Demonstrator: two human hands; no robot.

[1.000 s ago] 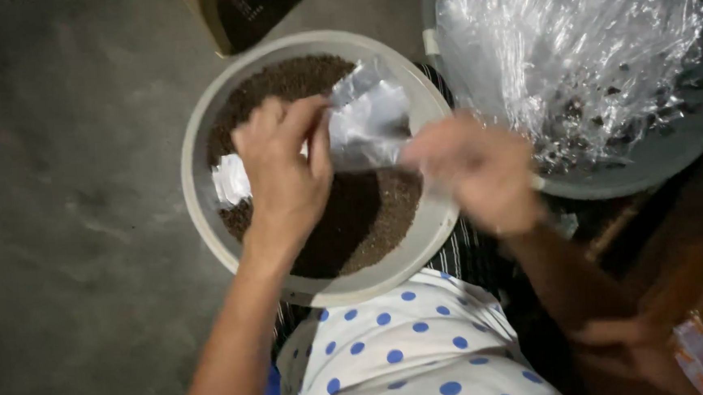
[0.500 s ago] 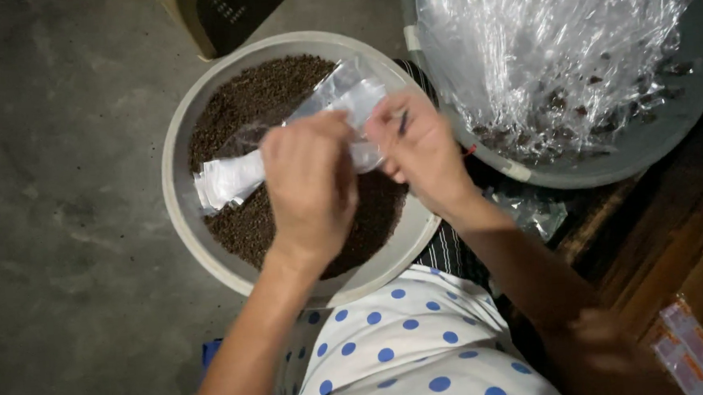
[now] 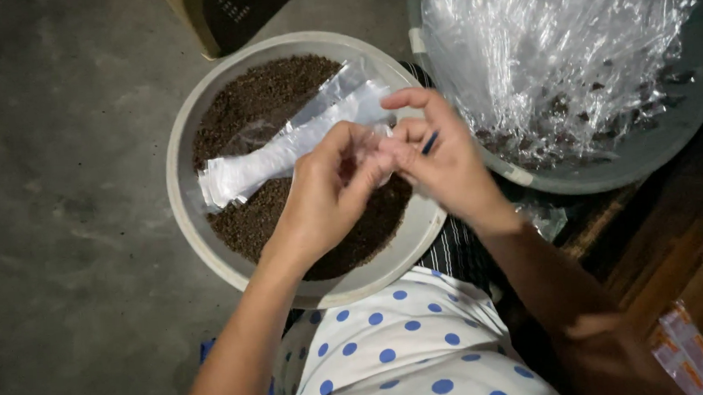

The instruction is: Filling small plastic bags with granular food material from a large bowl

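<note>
sitting on grey concrete floor (image 3: pixel 61 240), bowl (image 3: pixel 181 143) alongside

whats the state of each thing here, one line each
left hand: pinching the clear bags
right hand: pinching the same bags at their end
clear bags: long, flat, held over the bowl
bowl: part full of dark brown grains
grey basin: piled with crumpled clear bags

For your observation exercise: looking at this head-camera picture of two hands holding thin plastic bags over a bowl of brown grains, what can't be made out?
- Bag mouth: hidden behind left hand and right hand fingers.
- Dark bits in the grey basin: veiled by clear plastic bags.
- Dark box: cut off by top edge.
- Packets: cut off at right edge.
</note>
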